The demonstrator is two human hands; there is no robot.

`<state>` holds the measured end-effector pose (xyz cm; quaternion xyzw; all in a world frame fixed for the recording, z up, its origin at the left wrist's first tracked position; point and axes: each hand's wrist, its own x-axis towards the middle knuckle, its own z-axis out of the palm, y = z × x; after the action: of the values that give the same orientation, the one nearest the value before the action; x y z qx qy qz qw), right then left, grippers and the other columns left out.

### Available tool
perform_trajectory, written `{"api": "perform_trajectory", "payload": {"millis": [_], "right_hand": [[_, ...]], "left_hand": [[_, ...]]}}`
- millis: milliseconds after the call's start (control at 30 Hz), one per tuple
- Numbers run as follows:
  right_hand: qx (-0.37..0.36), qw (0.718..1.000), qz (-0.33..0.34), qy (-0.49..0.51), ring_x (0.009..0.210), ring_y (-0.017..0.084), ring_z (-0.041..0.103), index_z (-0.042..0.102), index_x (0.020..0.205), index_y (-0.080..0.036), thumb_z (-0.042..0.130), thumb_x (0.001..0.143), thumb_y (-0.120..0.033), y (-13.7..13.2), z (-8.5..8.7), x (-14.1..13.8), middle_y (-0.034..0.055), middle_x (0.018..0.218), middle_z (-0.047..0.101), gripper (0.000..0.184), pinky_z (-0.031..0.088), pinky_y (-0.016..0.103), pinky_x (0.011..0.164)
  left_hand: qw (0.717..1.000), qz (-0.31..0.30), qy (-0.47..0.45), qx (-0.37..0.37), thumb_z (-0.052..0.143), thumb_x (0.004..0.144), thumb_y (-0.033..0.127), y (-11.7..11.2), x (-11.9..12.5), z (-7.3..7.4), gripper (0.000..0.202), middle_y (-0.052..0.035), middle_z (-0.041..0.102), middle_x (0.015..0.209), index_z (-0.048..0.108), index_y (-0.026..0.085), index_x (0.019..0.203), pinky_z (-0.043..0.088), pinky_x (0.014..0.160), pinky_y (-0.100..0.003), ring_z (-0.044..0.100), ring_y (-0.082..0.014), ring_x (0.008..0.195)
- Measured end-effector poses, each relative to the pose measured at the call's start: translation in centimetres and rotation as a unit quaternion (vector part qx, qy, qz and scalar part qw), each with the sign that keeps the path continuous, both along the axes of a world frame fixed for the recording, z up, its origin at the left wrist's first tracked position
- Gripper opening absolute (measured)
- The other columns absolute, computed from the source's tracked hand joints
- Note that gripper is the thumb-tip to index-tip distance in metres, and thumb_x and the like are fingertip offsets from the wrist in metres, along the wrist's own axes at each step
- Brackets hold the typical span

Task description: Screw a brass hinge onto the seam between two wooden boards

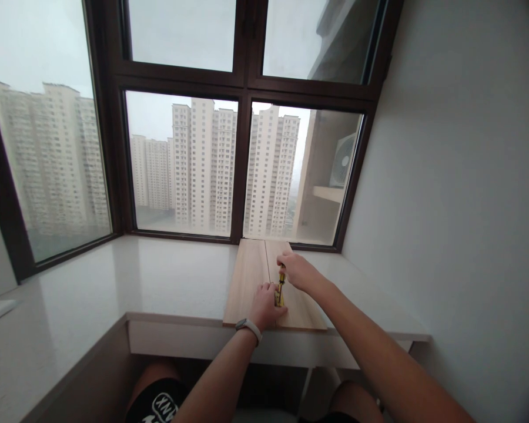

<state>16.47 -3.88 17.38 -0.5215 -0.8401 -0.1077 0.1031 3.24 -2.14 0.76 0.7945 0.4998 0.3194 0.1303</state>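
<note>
Apparently, the right hand (293, 268) grips a screwdriver (282, 276); the left hand (265, 305) clasps a half-hidden yellow piece (281, 301).

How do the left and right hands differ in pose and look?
Pose: the left hand is low at the wood, fingers spread around a small yellow piece; the right hand is above it, gripping the screwdriver.
Look: the left wrist wears a watch; the right wrist is bare.
Shared: both are ungloved.
</note>
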Motion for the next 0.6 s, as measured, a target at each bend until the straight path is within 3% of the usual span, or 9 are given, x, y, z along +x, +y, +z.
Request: {"api": "perform_trajectory", "payload": {"millis": [267, 433, 600], "right_hand": [[-0.020, 0.999, 0.026, 0.000, 0.098, 0.018, 0.064, 0.068, 0.102, -0.018, 0.061, 0.089, -0.012, 0.46, 0.21, 0.24, 0.0072, 0.105, 0.069, 0.016, 0.041, 0.024, 0.084], [-0.011, 0.999, -0.024, -0.040, 0.098, 0.022, 0.066, 0.068, 0.100, -0.016, 0.060, 0.093, -0.024, 0.30, 0.38, 0.21, 0.0124, 0.103, 0.071, 0.013, 0.043, 0.027, 0.083], [0.017, 0.995, -0.072, -0.065, 0.099, 0.027, 0.067, 0.069, 0.100, -0.014, 0.051, 0.099, -0.047, -0.22, 0.34, 0.04, 0.0176, 0.105, 0.072, 0.038, 0.044, 0.033, 0.083]], "left_hand": [[1.000, 0.004, 0.007, -0.004, 0.074, 0.071, 0.044, 0.06, -0.02, -0.10, 0.058, -0.0088, 0.057, 0.123, 0.057, 0.024, 0.123, 0.037, 0.100, -0.038, 0.048, -0.0306, 0.117], [1.000, 0.001, -0.001, 0.008, 0.075, 0.070, 0.044, 0.33, -0.01, -0.42, 0.057, -0.0084, 0.058, 0.122, 0.057, 0.025, 0.121, 0.037, 0.100, -0.039, 0.048, -0.0303, 0.116], [1.000, -0.003, -0.010, 0.013, 0.074, 0.070, 0.043, 0.51, -0.02, -0.72, 0.055, -0.0088, 0.057, 0.121, 0.058, 0.024, 0.119, 0.038, 0.099, -0.038, 0.047, -0.0301, 0.115]]}}
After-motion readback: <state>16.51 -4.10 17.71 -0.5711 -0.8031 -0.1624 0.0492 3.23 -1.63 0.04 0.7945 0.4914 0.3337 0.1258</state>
